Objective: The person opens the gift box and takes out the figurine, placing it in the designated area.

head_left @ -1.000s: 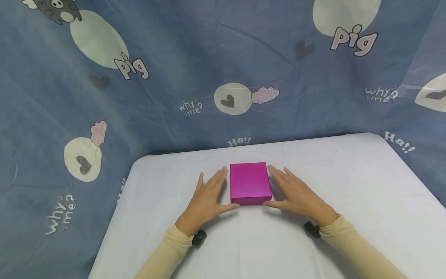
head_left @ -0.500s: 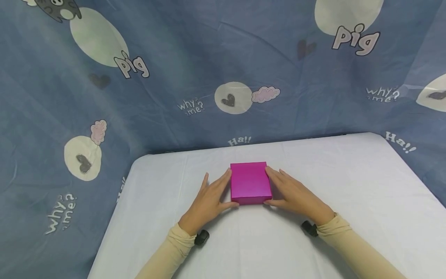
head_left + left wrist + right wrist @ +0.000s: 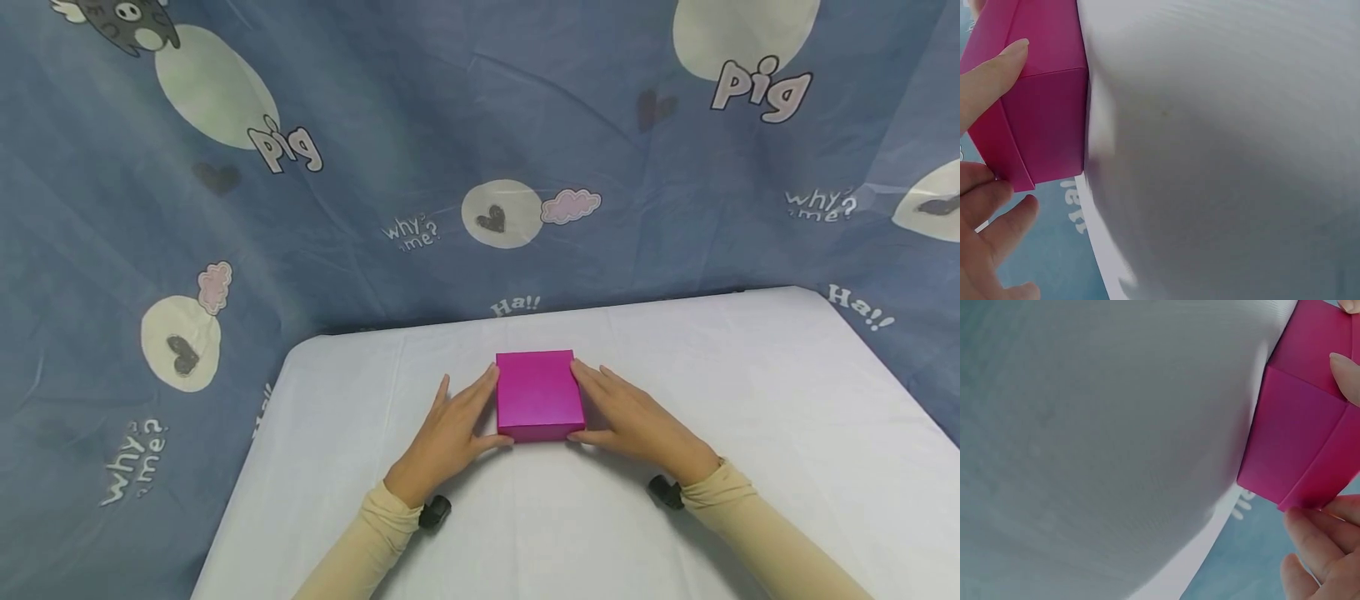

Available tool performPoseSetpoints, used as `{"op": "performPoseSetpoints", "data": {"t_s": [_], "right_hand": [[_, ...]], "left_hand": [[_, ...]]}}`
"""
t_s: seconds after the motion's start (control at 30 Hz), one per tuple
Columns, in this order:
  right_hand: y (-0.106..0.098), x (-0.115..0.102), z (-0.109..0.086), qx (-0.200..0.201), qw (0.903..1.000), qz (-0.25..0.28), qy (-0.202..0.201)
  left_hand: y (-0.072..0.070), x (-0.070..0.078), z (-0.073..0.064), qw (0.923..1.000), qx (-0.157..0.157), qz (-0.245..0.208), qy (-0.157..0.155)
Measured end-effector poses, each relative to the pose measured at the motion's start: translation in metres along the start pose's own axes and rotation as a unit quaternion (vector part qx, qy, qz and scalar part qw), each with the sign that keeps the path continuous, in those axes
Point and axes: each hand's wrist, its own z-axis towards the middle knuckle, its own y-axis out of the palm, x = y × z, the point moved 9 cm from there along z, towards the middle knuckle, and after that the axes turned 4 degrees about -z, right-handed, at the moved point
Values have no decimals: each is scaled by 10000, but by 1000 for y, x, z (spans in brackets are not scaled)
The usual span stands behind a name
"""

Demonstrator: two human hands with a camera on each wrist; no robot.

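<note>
A square magenta box (image 3: 538, 390) with a lid sits on the white table. My left hand (image 3: 444, 435) holds its left side, thumb on the near face and fingertips at the far part of the left edge. On the opposite side, my right hand (image 3: 648, 425) holds it the same way. In the left wrist view, the left thumb (image 3: 997, 78) lies across the lid's rim and the fingers touch the far edge. The right wrist view shows the lid seam on the box (image 3: 1297, 431), with the right fingertips at the lid's edge. The lid appears closed.
A white cloth covers the table (image 3: 712, 375). Behind and left of it hangs a blue printed curtain (image 3: 375, 150). Small black devices are on the wrists, at the left (image 3: 434, 512) and right (image 3: 666, 492).
Both hands have closed in from either side, and their fingertips now touch the box. It stays in the same place. Between half a second ago and now the hands barely move.
</note>
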Motion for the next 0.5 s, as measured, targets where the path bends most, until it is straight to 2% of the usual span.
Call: {"op": "performPoseSetpoints", "data": {"t_s": [0.33, 0.5], "right_hand": [[-5, 0, 1, -56, 10000, -59, 56], [-8, -2, 1, -53, 10000, -76, 21]], "left_hand": [[-3, 2, 1, 9998, -104, -167, 7], [-8, 5, 1, 9991, -113, -404, 97]]}}
